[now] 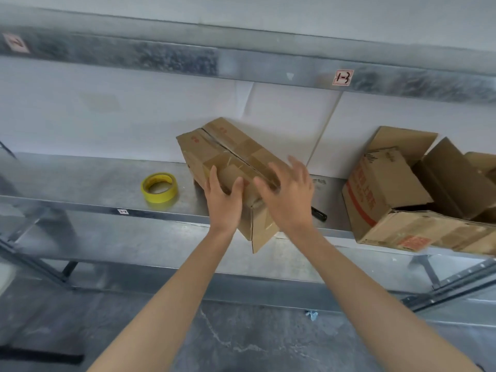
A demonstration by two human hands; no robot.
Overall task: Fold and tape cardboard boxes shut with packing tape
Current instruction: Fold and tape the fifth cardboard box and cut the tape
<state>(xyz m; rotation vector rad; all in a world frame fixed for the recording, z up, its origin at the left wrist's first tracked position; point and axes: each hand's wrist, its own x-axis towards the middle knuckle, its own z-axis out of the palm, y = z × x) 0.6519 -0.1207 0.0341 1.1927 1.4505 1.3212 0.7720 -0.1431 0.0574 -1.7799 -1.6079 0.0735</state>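
The brown cardboard box (230, 154) lies under my fingers, its seam running away leftward. My left hand (224, 196) rests on it, fingers straight; my right hand (291, 193) hovers, spread wide. The yellow tape roll (159, 190) sits nearer my left.

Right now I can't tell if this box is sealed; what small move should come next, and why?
Probably reach the left hand to the yellow tape roll on the shelf left of the box: its flaps are folded shut, but the far seam looks open and untaped, and neither hand holds tape.
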